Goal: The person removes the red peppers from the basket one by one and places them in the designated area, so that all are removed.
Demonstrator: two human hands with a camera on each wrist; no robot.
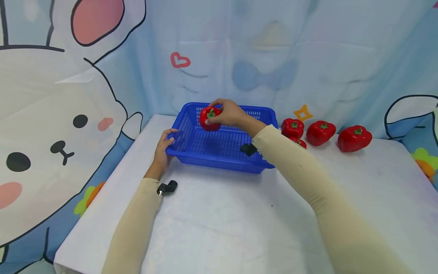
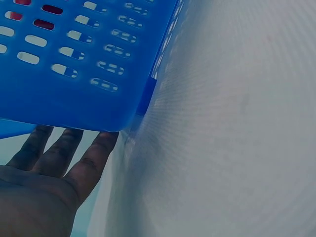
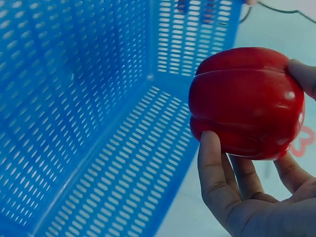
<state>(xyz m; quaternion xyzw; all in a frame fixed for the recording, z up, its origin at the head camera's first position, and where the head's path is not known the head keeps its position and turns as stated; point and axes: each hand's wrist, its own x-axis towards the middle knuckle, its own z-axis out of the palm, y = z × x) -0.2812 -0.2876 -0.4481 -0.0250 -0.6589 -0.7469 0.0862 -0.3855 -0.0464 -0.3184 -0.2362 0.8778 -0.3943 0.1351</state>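
My right hand [image 1: 232,113] grips a red bell pepper [image 1: 204,118] over the left part of a blue perforated plastic basket [image 1: 219,142]. In the right wrist view, the fingers and thumb lie around the glossy pepper [image 3: 247,101], which is above the basket floor and apart from it. At the basket's left end, my left hand [image 1: 159,156] touches the rim. The left wrist view shows three of its fingers [image 2: 91,163] stretched out to the basket edge, with the tips partly hidden.
To the right of the basket, several red bell peppers [image 1: 320,133] sit on the white table [image 1: 212,220]. One of them [image 1: 300,142] is partly hidden by my right sleeve. A printed cloth [image 1: 219,45] hangs behind and to the left.
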